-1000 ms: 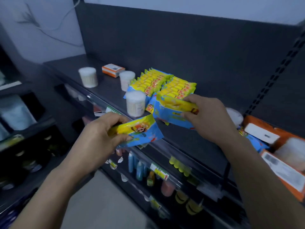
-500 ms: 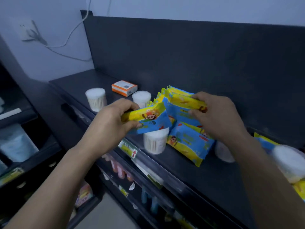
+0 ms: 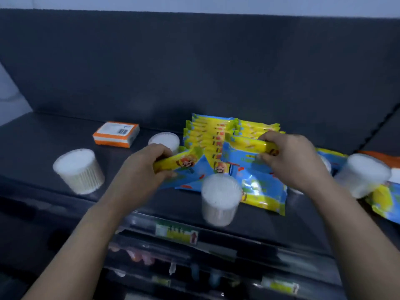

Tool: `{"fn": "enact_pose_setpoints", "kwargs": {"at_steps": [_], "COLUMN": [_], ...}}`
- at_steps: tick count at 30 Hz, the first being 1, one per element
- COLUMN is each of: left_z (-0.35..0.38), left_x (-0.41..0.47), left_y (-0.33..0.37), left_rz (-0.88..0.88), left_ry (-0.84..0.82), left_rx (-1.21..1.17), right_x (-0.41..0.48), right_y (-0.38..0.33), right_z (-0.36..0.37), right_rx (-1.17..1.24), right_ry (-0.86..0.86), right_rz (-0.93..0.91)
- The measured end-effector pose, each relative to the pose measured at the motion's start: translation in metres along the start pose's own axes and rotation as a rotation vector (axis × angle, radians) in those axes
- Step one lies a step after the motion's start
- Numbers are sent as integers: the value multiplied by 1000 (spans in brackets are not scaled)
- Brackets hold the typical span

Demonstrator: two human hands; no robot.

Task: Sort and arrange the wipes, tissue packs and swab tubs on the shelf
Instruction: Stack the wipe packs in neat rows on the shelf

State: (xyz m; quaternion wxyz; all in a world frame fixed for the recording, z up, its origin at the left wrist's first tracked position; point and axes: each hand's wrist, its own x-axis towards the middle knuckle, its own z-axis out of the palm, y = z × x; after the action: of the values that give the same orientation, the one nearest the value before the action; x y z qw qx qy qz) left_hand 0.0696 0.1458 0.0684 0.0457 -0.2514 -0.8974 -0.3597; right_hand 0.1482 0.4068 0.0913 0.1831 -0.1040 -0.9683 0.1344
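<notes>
Wipes packs, yellow and blue, one in each hand. We note the left hand [image 3: 142,167] curled round the yellow top edge of the left pack [image 3: 184,161], fingers over and thumb under, with the pack tilted above the shelf [image 3: 43,135]. The right hand [image 3: 290,156] pinches the yellow edge of the right pack [image 3: 244,148], thumb and fingers closed on it, just in front of the standing row [image 3: 205,135] of like packs near the back panel. The hands are apart, and the near end of the row sits between them.

A flat pack [image 3: 264,191] lies on the shelf below the right hand.

Swab tubs: we count four clear ones (motion blur softens their outlines).
- The front tub [image 3: 219,198] stands near the shelf edge, between the forearms.
- The left tub [image 3: 79,169] is well apart, to the left.
- The rear tub [image 3: 164,140] is just beside the row's left end, partly behind the left hand.
- The right tub [image 3: 365,176] is past the right wrist.

An orange-and-white tissue pack [image 3: 115,134] lies flat toward the back, left of the rear tub. A price label [image 3: 176,233] sits on the shelf's front rail, below the front tub.
</notes>
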Motion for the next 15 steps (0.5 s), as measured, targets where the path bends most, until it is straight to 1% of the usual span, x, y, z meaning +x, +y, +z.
{"fn": "enact_pose_setpoints", "kwargs": {"at_steps": [2,4,7,11,15], "left_z": [-1,0,8,23,29], "left_x": [8,15,22,23,24], "left_y": [-12,-20,-25,-24,-23], "left_rz": [43,90,174,236,266], "left_ry": [-76,-106,-153,-265,-259], "left_rx": [34,95,204,163,151], "right_x": [-10,-22,-39,-59,-66], "right_y": [-7,-13,-15,-17,-14], "right_z": [2,4,7,1,0], "right_rx": [-13,-49,-64,-95,-114], "right_ry": [10,11,35,42,5], "right_rz": [86,163,218,312,338]}}
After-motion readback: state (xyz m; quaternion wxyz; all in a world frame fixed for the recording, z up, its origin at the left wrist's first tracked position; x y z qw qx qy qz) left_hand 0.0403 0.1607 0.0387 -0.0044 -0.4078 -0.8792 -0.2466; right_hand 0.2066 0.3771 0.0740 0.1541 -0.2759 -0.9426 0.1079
